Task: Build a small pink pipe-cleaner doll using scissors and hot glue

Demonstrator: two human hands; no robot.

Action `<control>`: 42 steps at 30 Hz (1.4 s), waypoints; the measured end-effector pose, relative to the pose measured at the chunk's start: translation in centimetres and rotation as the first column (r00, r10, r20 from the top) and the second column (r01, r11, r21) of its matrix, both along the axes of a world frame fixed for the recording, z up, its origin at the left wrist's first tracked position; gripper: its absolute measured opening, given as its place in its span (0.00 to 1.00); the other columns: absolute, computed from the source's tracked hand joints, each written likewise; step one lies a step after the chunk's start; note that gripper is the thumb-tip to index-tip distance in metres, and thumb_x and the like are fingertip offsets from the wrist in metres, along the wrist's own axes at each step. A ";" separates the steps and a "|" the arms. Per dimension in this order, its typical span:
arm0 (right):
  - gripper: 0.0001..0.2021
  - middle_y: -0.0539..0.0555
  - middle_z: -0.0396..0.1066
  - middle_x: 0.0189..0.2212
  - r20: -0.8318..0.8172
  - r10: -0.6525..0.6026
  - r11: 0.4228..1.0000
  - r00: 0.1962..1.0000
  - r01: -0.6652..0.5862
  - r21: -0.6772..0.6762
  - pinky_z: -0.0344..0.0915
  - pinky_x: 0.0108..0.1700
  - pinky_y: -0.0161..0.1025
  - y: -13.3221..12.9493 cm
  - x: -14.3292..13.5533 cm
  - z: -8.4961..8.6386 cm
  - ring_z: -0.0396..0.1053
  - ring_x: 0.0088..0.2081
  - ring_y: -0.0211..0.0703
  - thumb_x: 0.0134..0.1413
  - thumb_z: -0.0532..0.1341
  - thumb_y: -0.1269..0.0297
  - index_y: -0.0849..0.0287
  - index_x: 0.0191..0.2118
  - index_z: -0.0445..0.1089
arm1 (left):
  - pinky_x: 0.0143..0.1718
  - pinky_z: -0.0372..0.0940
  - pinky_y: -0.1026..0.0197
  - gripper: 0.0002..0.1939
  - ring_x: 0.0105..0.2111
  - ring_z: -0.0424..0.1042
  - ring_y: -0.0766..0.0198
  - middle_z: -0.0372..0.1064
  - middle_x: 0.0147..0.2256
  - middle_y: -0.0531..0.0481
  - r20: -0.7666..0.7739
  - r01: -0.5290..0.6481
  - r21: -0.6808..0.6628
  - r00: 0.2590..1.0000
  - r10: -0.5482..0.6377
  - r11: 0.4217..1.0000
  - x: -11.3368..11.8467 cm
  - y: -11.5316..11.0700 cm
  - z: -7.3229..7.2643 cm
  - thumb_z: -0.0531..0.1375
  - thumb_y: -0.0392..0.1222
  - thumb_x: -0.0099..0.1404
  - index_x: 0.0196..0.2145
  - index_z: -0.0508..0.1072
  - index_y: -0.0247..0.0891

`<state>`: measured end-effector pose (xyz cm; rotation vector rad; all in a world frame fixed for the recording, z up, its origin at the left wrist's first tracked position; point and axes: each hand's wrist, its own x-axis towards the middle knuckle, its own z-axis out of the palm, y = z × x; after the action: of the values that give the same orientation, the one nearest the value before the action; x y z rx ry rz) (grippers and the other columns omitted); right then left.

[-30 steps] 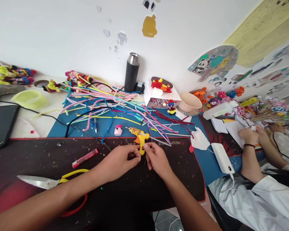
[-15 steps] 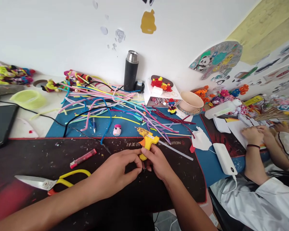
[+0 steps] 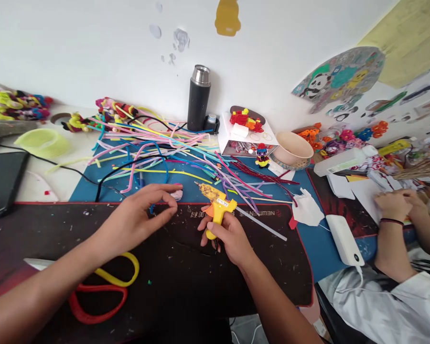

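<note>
My right hand (image 3: 229,236) grips the yellow hot glue gun (image 3: 220,205) by its handle, nozzle tilted up to the left. A translucent glue stick (image 3: 261,223) sticks out of the gun's back. My left hand (image 3: 139,215) hovers over the black mat with fingers curved and apart, nothing visible between them. Just beyond its fingertips is a small pink-and-white piece (image 3: 177,195), partly hidden by the fingers. Below my left forearm lie scissors (image 3: 98,306) with red and yellow handles; the forearm covers part of them.
Many coloured pipe cleaners (image 3: 157,148) spread over the blue mat. Behind stand a black thermos (image 3: 198,98), a white box (image 3: 251,141) and a beige bowl (image 3: 293,148). A white power bank (image 3: 344,239) lies at right, near another person's hands (image 3: 394,205). A dark tablet-like device (image 3: 3,184) is at left.
My left hand has moved away from the glue gun, left and forward toward the small pink-and-white piece. My right hand keeps the gun. The scissors' handles are more exposed.
</note>
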<state>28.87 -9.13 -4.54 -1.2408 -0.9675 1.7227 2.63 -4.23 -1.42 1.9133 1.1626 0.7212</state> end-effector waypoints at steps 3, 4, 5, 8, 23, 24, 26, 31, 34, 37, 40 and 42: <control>0.22 0.49 0.77 0.33 -0.067 -0.042 0.999 0.997 0.043 0.012 0.57 0.20 0.31 0.3 -0.1 -0.1 0.73 0.23 0.37 0.61 0.71 0.52 0.57 0.55 0.73 | 0.66 0.69 0.43 0.13 0.64 0.75 0.44 0.75 0.67 0.44 -0.095 0.040 0.122 0.995 -0.029 0.992 -1.1 2.2 -0.8 0.61 0.53 0.77 0.40 0.81 0.45; 0.22 0.47 0.75 0.30 -0.094 -0.063 0.998 0.994 0.064 0.012 0.56 0.19 0.32 0.3 -0.1 -0.2 0.70 0.21 0.36 0.61 0.72 0.50 0.57 0.54 0.74 | 0.68 0.68 0.42 0.13 0.65 0.74 0.43 0.74 0.68 0.44 -0.112 0.071 0.149 0.992 -0.054 0.986 -1.3 2.7 -1.2 0.61 0.53 0.77 0.40 0.81 0.45; 0.23 0.46 0.73 0.27 -0.118 -0.083 0.996 0.990 0.085 0.011 0.55 0.19 0.32 0.4 -0.1 -0.2 0.67 0.19 0.35 0.61 0.72 0.47 0.57 0.52 0.74 | 0.68 0.67 0.41 0.14 0.66 0.73 0.43 0.73 0.68 0.43 -0.126 0.093 0.173 0.989 -0.072 0.981 -1.3 3.1 -1.7 0.61 0.53 0.77 0.40 0.81 0.45; 0.23 0.45 0.69 0.21 -0.148 -0.122 0.992 0.981 0.125 0.011 0.52 0.18 0.32 0.7 -0.2 -0.3 0.61 0.16 0.34 0.63 0.69 0.40 0.58 0.45 0.75 | 0.70 0.66 0.39 0.13 0.68 0.70 0.42 0.71 0.70 0.41 -0.150 0.137 0.212 0.983 -0.106 0.968 -1.1 3.7 -2.9 0.60 0.51 0.78 0.40 0.81 0.44; 0.29 0.47 0.69 0.18 0.128 -0.008 1.000 0.992 0.006 0.020 0.61 0.24 0.36 2.1 -1.1 0.5 0.65 0.18 0.37 0.62 0.68 0.35 0.60 0.46 0.81 | 0.64 0.70 0.42 0.11 0.62 0.76 0.45 0.75 0.66 0.37 -0.165 0.130 0.229 0.982 -0.093 0.965 -0.9 3.8 -4.7 0.59 0.45 0.78 0.41 0.79 0.42; 0.28 0.46 0.68 0.17 0.146 -0.014 1.000 0.989 0.011 0.019 0.61 0.24 0.36 2.2 -1.1 0.5 0.64 0.18 0.37 0.63 0.67 0.35 0.60 0.45 0.81 | 0.64 0.71 0.43 0.10 0.62 0.77 0.45 0.75 0.66 0.37 -0.166 0.125 0.232 0.982 -0.087 0.965 -1.0 3.7 -4.9 0.58 0.45 0.78 0.41 0.79 0.42; 0.27 0.46 0.67 0.17 0.194 -0.023 1.000 0.981 0.020 0.017 0.63 0.25 0.37 2.2 -1.0 0.6 0.64 0.18 0.38 0.64 0.66 0.36 0.59 0.45 0.81 | 0.64 0.71 0.42 0.10 0.61 0.77 0.46 0.75 0.66 0.37 -0.168 0.119 0.238 0.983 -0.079 0.964 -1.0 3.5 -5.1 0.58 0.44 0.78 0.41 0.79 0.42; 0.27 0.45 0.66 0.16 0.341 -0.016 1.000 0.940 0.010 0.021 0.64 0.27 0.37 1.9 -1.0 0.3 0.64 0.18 0.39 0.64 0.66 0.34 0.58 0.42 0.78 | 0.65 0.70 0.41 0.10 0.62 0.76 0.45 0.74 0.67 0.38 -0.197 0.140 0.285 0.977 -0.085 0.948 -0.9 3.4 -5.2 0.58 0.41 0.78 0.41 0.79 0.41; 0.28 0.48 0.66 0.15 0.440 -0.020 0.999 0.898 0.006 0.033 0.63 0.26 0.38 1.7 -1.1 0.0 0.64 0.18 0.39 0.66 0.64 0.34 0.55 0.30 0.73 | 0.66 0.69 0.43 0.09 0.63 0.75 0.46 0.74 0.67 0.37 -0.223 0.183 0.347 0.969 -0.109 0.920 -0.8 3.4 -5.2 0.58 0.39 0.79 0.42 0.78 0.40; 0.28 0.49 0.66 0.15 0.525 -0.018 0.998 0.851 -0.019 0.065 0.62 0.26 0.38 1.5 -1.2 -0.2 0.64 0.18 0.41 0.68 0.63 0.36 0.53 0.25 0.68 | 0.67 0.69 0.43 0.08 0.64 0.75 0.46 0.73 0.68 0.35 -0.249 0.218 0.388 0.960 -0.126 0.896 -0.8 3.4 -5.2 0.58 0.37 0.79 0.44 0.78 0.39; 0.26 0.49 0.65 0.14 0.573 -0.018 0.994 0.819 -0.046 0.097 0.61 0.25 0.39 1.3 -1.2 -0.2 0.65 0.19 0.43 0.68 0.65 0.39 0.52 0.26 0.70 | 0.66 0.70 0.42 0.07 0.64 0.74 0.44 0.73 0.68 0.34 -0.252 0.220 0.395 0.960 -0.126 0.892 -0.8 3.3 -5.2 0.59 0.37 0.79 0.44 0.78 0.38; 0.25 0.49 0.64 0.14 0.587 -0.027 0.992 0.809 -0.050 0.114 0.60 0.25 0.39 1.2 -1.2 -0.1 0.65 0.20 0.43 0.69 0.65 0.40 0.52 0.26 0.71 | 0.66 0.70 0.42 0.07 0.64 0.75 0.44 0.73 0.68 0.35 -0.249 0.215 0.393 0.961 -0.122 0.894 -0.8 3.3 -5.2 0.59 0.37 0.78 0.44 0.78 0.38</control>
<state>27.66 -7.89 -4.60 -1.7331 -1.4161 1.2641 1.84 -0.91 -6.61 2.4743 1.0066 0.7191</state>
